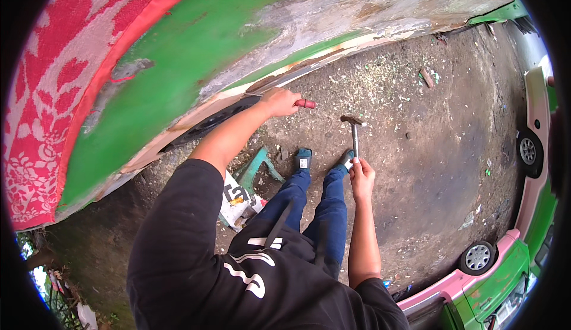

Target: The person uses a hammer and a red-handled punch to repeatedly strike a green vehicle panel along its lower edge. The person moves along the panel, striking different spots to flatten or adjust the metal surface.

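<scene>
My left hand [279, 102] is closed around a screwdriver, whose red handle [306, 103] sticks out to the right of the fist. Its thin shaft points left, to the lower edge of a green car body [178, 62] with worn, bare grey and rusty patches; whether the tip touches is not clear. Lower and to the right, my right hand [361, 178] grips a hammer [355, 140] by its shaft. The dark hammer head is up, apart from the screwdriver and the car.
Pale flakes [363, 86] litter the dirt ground, with a brick piece [427, 78] among them. A green plastic piece [259, 172] and a white printed sack [237, 202] lie by my left foot. Red patterned cloth [53, 92] covers the upper left. Another pink-and-green car [499, 264] stands right.
</scene>
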{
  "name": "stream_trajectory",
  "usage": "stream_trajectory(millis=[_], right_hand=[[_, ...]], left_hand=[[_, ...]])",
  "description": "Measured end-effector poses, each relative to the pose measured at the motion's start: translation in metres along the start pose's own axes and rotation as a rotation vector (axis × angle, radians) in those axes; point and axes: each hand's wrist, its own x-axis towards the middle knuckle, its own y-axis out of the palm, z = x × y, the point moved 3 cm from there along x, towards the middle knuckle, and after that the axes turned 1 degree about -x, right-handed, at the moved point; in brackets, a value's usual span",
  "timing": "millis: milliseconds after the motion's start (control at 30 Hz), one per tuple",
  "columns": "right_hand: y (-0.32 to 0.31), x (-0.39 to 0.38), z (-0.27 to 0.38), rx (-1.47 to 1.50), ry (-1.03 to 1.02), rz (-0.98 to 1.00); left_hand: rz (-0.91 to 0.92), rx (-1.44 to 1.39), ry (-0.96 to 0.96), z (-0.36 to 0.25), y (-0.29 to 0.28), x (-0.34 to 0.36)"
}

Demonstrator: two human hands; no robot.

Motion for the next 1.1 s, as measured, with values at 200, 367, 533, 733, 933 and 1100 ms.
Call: stream_trajectory(millis=[200,367,533,733,933,1100], right_hand=[[0.042,0.018,0.0,0.086,-0.055,0.032],[0.067,0.021,-0.002,0.256,0.094,0.056],[0.077,0.016,0.011,0.439,0.093,0.049],[0.104,0.015,0.015,0.312,0.195,0.041],[0.092,0.027,0.006,0.437,0.151,-0.056],[0.108,0.023,0.017,0.48,0.183,0.066]], left_hand=[[0.036,0.025,-0.03,0.006,0.005,0.0],[-0.02,-0.049,-0.029,0.003,0.003,0.001],[-0.039,-0.082,-0.05,0.003,0.0,0.0],[-0.045,-0.055,-0.081,0.007,-0.002,0.003],[-0.114,-0.155,-0.071,0.008,-0.005,0.004],[-0.194,-0.183,-0.07,0.012,-0.014,0.007]])
